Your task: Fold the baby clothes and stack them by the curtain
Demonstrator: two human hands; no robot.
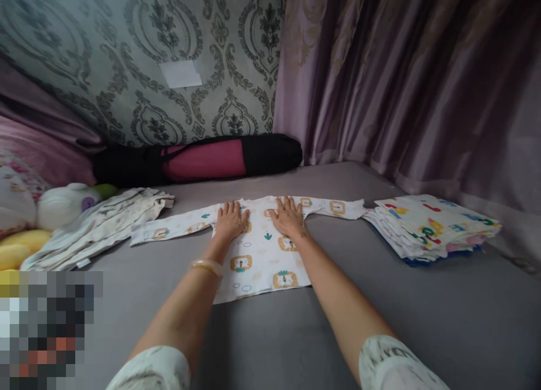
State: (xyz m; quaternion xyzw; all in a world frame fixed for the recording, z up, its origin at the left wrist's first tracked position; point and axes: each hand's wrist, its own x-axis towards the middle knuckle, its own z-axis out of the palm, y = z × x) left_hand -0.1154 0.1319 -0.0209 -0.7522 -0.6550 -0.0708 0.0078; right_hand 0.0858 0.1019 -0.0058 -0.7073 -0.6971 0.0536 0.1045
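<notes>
A small white long-sleeved shirt (262, 257) printed with orange lion faces and green leaves lies spread flat in front of me, its two sleeves stretched out to the sides. On its upper left part rests my left hand (231, 220), palm down with the fingers extended. My right hand (288, 216) lies flat on the upper right part, fingers spread. Neither hand grips the cloth. The right sleeve's cuff reaches a stack of folded clothes (435, 224). The left sleeve ends near a pile of unfolded light garments (105, 224).
The grey bed sheet (363, 311) lies under everything. A long black and red bag (203, 160) lies along the patterned wall. Plush toys (63, 204) sit at the left, and purple curtains (359, 74) hang at the right. The lower left corner is pixelated.
</notes>
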